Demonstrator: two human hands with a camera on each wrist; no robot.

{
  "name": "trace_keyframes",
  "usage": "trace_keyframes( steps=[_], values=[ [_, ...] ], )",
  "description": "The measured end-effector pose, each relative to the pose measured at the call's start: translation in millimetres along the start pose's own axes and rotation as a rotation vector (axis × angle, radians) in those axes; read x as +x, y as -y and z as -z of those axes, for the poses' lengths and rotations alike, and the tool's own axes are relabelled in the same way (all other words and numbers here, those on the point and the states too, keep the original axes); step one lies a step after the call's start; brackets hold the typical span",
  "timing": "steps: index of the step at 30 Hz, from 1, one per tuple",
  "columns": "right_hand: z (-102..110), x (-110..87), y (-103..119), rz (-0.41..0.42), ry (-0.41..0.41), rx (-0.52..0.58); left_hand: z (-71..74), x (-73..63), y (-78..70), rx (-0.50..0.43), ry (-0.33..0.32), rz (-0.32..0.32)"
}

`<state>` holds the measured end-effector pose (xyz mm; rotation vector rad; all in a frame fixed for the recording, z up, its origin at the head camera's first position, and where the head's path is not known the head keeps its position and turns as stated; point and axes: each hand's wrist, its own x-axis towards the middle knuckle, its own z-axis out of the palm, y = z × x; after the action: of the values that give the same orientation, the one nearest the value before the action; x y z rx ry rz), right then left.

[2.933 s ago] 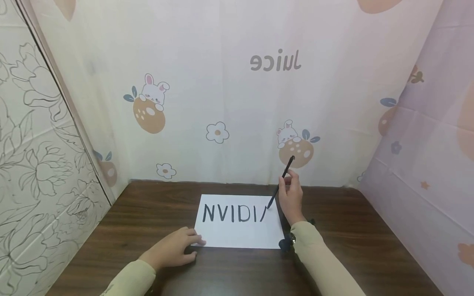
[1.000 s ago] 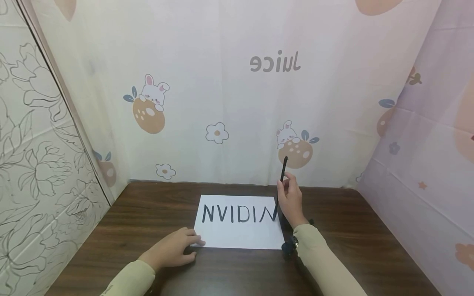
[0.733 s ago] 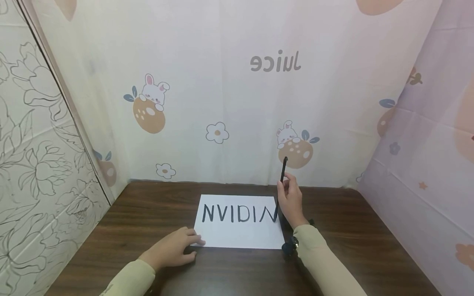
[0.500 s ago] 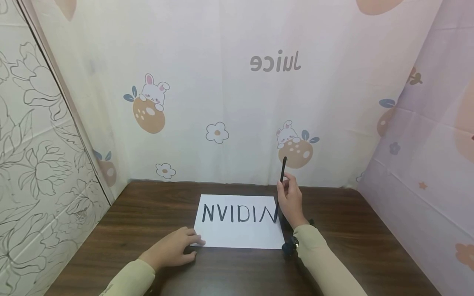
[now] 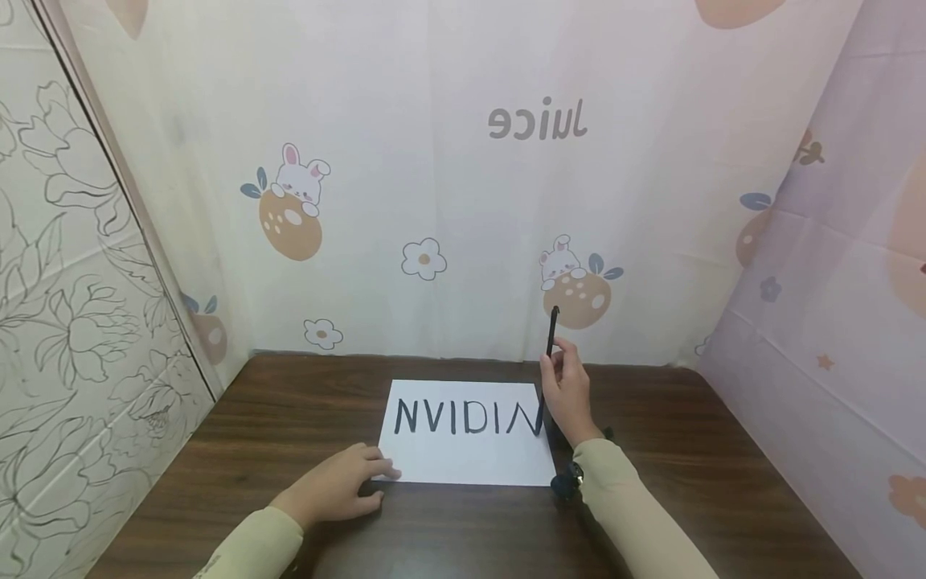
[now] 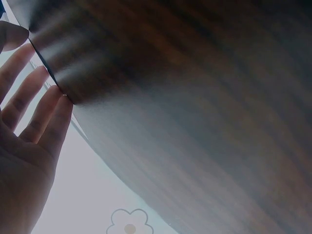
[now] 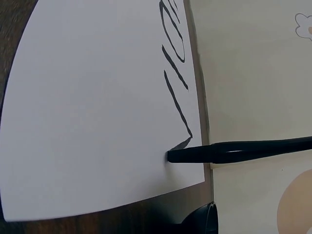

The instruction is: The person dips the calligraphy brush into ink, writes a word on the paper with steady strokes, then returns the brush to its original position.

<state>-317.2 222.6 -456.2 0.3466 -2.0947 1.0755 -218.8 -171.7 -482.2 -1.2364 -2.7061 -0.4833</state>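
A white sheet of paper (image 5: 466,462) lies on the table, with "NVIDI" and a peaked pair of strokes in black across its upper part. My right hand (image 5: 567,394) pinches a black pen (image 5: 552,334) at the sheet's right side, the upper end pointing up. In the right wrist view the pen's tip (image 7: 171,156) meets the end of the last stroke; the hand itself is out of that view. My left hand (image 5: 343,485) rests at the lower left corner of the sheet, some fingertips on the paper. The left wrist view shows its fingers (image 6: 57,122) extended.
The dark wooden table (image 5: 448,539) ends at a patterned curtain (image 5: 434,161) close behind the paper. Further hangings flank it: a floral one (image 5: 79,281) at left and a pale one (image 5: 832,265) at right. A black device (image 5: 567,481) is worn on my right wrist.
Since the earliest frame, the pen tip has moved down and right, leaving a second slanted stroke, and the pen stands more upright. My left hand keeps its place. Little differs over the last half second.
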Motion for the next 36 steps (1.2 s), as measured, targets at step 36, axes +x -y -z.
trace_keyframes(
  steps=[36],
  values=[
    [-6.4,8.7,13.3,0.017,-0.034,0.057,-1.6,0.2,2.2,-0.014,0.047,0.044]
  ],
)
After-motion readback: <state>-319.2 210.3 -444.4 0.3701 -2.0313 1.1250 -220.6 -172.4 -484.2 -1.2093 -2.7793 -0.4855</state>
